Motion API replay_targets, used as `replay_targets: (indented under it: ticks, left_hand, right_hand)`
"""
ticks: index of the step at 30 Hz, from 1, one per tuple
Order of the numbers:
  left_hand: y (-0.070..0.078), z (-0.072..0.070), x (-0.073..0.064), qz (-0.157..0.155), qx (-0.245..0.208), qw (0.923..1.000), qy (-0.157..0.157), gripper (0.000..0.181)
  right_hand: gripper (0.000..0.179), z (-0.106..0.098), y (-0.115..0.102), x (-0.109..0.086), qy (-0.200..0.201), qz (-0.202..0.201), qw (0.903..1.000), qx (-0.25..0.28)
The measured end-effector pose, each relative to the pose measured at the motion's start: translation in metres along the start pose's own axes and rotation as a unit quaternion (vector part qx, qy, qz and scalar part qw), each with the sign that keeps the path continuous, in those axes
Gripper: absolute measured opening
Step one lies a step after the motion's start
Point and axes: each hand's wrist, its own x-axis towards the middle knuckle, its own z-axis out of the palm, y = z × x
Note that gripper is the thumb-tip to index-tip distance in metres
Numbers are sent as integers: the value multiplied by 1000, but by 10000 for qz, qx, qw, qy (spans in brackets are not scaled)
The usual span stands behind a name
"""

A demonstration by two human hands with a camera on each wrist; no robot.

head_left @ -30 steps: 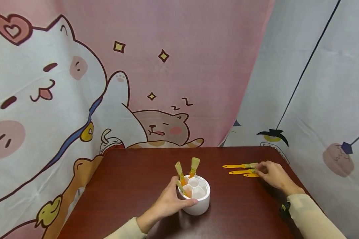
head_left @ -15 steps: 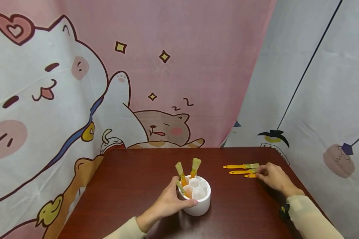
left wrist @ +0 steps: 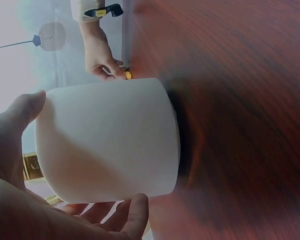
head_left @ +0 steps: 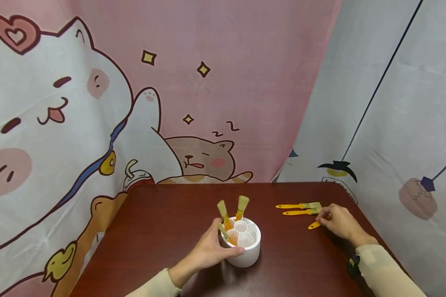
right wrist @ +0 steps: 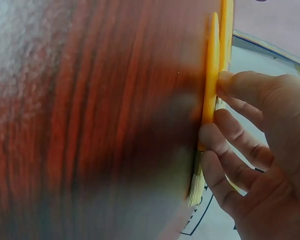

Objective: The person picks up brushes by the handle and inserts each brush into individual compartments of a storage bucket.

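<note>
My left hand (head_left: 208,249) grips a white round organizer (head_left: 247,256) with several compartments, thumb at the front and fingers round the far side. Three paintbrushes (head_left: 242,205) stand in it, pale bristles upward and orange handles down inside. In the left wrist view the smooth wall of the organizer (left wrist: 107,140) lies between thumb and fingers. Over at the right, my right hand (head_left: 340,222) pinches a paintbrush by its yellow handle (head_left: 314,225). The right wrist view shows this brush (right wrist: 211,80) low along the table, its bristles (right wrist: 195,187) beneath the fingers.
Two more yellow-handled paintbrushes, one farther back (head_left: 289,206) and one nearer (head_left: 296,213), lie side by side just beyond the right hand. The dark red wooden table (head_left: 163,222) ends against a cartoon-printed curtain (head_left: 260,103) at the back and sides.
The nearest brush on the right has come away from the other two, toward the table's front, with its handle now angled in my right hand. My left hand and the organizer stay put.
</note>
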Motion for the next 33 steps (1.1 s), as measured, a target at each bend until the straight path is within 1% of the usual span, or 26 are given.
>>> replay_targets:
  ticks: [5,8,9,12,14,16,19,21,25,28,31,33]
  left_hand:
    - [0,-1,1,-2,-25,10000,-13,96]
    - [0,-1,1,3,-22,10000,-16,96]
    - [0,-1,1,5,-23,10000,-19,96]
    - [0,-1,1,26,-31,10000,-33,95]
    - [0,-1,1,37,-43,10000,-36,95]
    - [0,-1,1,43,-51,10000,-41,94]
    - [0,-1,1,33,-52,10000,-40,95]
    - [0,-1,1,38,-55,10000,-41,95]
    - [0,0,1,47,-68,10000,-37,94]
    - [0,0,1,39,-64,10000,-37,94]
    - [0,0,1,38,-74,10000,-49,94]
    - [0,-1,1,26,-86,9999,-63,94]
  right_hand:
    - [13,-5,-1,-1,-69,11,10000,-18]
    - [12,-9,-1,-2,-37,190,9998,-36]
    - [14,-10,-1,-2,-4,310,9995,-45]
    - [29,-14,0,-3,84,941,9955,-57]
    - [42,-17,0,-3,20,1433,9897,13]
    - [51,-19,-1,-3,-108,1909,9815,86]
    - [60,-21,0,-3,-313,2372,9707,204]
    - [61,-20,-1,-3,-341,2583,9651,253]
    - [63,-21,-1,-4,-361,2821,9581,341]
    - [60,-22,1,-3,-413,2896,9555,391]
    - [56,-24,5,-2,-401,2824,9577,379]
    - [53,-25,7,-1,-377,2692,9618,313]
